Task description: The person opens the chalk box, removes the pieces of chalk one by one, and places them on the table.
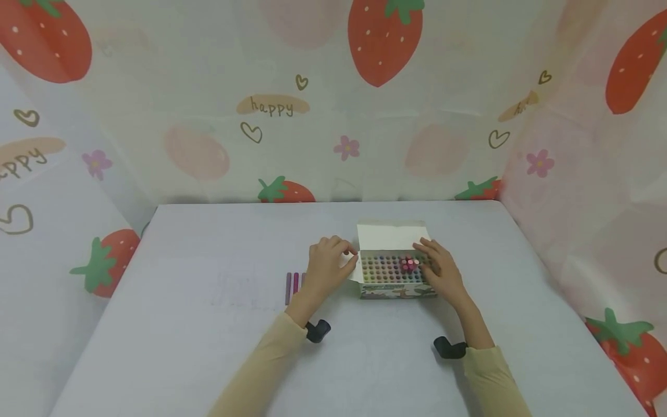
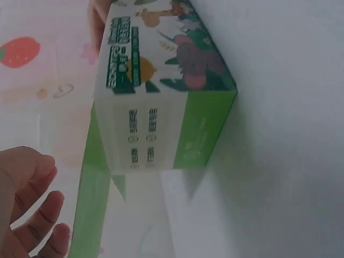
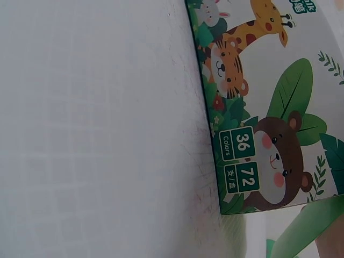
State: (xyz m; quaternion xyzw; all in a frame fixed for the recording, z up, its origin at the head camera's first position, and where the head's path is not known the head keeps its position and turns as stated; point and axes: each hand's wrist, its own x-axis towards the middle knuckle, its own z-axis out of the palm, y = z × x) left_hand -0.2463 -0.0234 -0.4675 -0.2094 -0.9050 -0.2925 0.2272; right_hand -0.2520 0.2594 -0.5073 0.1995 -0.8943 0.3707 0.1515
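A cardboard box (image 1: 398, 291) printed with animals stands with its lid (image 1: 393, 236) raised at the back. Rows of round-ended coloured sticks (image 1: 380, 269) fill it, and a cluster of pink and magenta sticks (image 1: 409, 264) stands above the rest toward the right. My left hand (image 1: 327, 263) is beside the left side flap (image 2: 88, 188), fingers loosely bent, with a gap to the flap in the left wrist view. My right hand (image 1: 442, 269) reaches over the box's right end, fingers loosely spread near the raised cluster; it hides that end.
A few purple and magenta sticks (image 1: 296, 282) lie on the white table (image 1: 208, 347) left of the box, partly covered by the left hand and forearm. A strawberry-print sheet (image 1: 323, 75) hangs behind and along both sides. Dark wrist devices (image 1: 449, 348) sit at both sleeves.
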